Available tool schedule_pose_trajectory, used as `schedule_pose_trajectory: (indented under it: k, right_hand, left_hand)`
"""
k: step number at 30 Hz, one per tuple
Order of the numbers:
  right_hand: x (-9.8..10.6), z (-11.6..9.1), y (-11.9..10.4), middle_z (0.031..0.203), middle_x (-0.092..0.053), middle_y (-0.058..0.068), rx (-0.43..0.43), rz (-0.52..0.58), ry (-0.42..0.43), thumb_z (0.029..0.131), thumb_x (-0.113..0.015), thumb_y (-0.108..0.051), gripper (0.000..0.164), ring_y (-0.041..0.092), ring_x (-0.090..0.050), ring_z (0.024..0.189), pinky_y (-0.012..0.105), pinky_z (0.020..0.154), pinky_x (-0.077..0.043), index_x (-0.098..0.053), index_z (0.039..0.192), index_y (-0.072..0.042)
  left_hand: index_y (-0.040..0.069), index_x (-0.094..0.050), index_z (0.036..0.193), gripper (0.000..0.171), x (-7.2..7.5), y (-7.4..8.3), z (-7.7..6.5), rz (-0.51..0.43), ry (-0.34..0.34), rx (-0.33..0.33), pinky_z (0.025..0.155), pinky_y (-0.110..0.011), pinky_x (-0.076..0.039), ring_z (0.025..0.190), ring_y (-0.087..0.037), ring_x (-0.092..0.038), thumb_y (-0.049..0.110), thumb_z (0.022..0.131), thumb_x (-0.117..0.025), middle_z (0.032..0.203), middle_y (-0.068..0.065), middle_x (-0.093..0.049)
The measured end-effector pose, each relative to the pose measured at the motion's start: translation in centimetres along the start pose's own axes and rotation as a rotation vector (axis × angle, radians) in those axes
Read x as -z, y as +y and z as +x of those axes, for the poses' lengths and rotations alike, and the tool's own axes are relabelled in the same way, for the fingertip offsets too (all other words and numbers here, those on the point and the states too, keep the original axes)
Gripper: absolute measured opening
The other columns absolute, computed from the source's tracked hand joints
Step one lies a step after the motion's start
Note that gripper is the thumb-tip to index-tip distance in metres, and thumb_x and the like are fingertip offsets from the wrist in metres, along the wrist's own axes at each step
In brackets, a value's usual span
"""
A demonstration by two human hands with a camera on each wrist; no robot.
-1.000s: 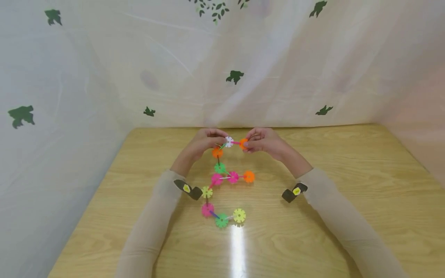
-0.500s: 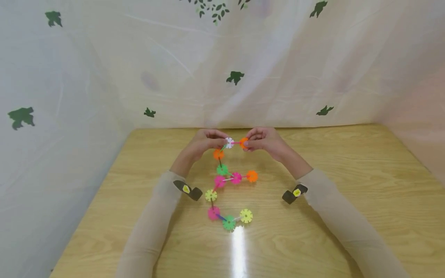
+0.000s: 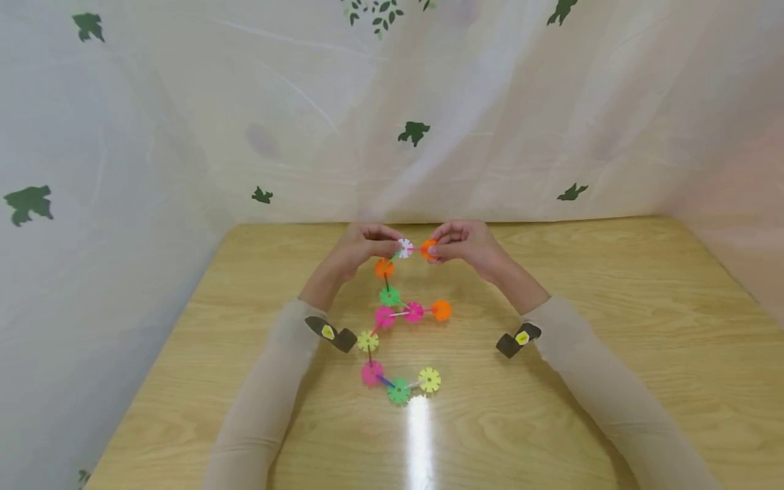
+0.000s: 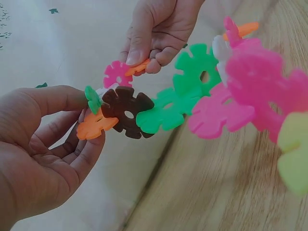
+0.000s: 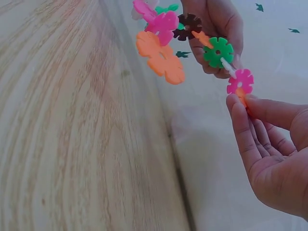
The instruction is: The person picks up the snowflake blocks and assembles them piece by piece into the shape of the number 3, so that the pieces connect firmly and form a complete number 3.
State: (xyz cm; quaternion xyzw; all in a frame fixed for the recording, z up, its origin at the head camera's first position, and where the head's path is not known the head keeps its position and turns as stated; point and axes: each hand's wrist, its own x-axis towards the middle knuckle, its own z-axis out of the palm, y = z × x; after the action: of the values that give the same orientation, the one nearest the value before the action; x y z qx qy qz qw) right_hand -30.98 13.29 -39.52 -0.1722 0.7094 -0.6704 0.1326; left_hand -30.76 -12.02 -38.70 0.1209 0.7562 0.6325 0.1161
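Observation:
A chain of colourful notched plastic discs (interlocking snowflake discs) hangs between my two hands in the head view. At its top, my left hand pinches the chain by the white disc, beside the orange disc. My right hand pinches the orange end disc between thumb and fingers; a pink disc set edge-on joins it to the white one. Lower down, a side branch ends in another orange disc. The bottom row curves right to a yellow disc. A brown disc links the upper part.
A wood-grain table lies under both forearms, with a bright light reflection in its front middle. Behind it hangs a pale curtain printed with green leaf shapes. A dark camera strap sits on each sleeve.
The hanging lower part of the chain swung right, then slightly back left. Both hands keep their hold at nearly the same place.

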Motion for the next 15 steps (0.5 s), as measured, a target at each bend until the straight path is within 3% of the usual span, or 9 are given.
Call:
schedule_pose_trajectory:
  k: [3,9,15]
  right_hand:
    - [0.17,0.09,0.09,0.085,-0.076,-0.001,-0.004,-0.006,-0.001,0.092,-0.072,0.000,0.015,0.015,-0.076,0.077,0.042,0.082,-0.065,-0.066,0.105,0.002]
    - [0.27,0.08,0.23,0.085,-0.076,-0.001,0.002,0.021,0.017,0.094,-0.070,0.001,0.013,0.015,-0.075,0.077,0.034,0.080,-0.065,-0.065,0.106,0.002]
    - [0.22,0.05,0.04,0.085,-0.076,-0.002,0.006,0.047,0.029,0.094,-0.069,0.001,0.010,0.014,-0.074,0.077,0.034,0.081,-0.064,-0.066,0.103,-0.002]
  left_hand:
    - [-0.004,-0.073,0.111,0.022,0.01,-0.05,0.08,-0.004,0.003,-0.002,0.095,-0.046,-0.057,0.081,-0.014,-0.068,0.006,0.091,-0.072,0.085,0.007,-0.074]
    - [-0.004,-0.072,0.112,0.022,-0.18,0.01,0.11,-0.023,0.019,-0.006,0.090,-0.037,-0.058,0.083,-0.013,-0.066,0.008,0.093,-0.071,0.086,0.007,-0.073]
    - [-0.006,-0.071,0.113,0.023,-0.26,0.23,0.07,-0.034,0.031,-0.024,0.086,-0.028,-0.059,0.084,-0.013,-0.067,0.008,0.094,-0.070,0.087,0.006,-0.072]
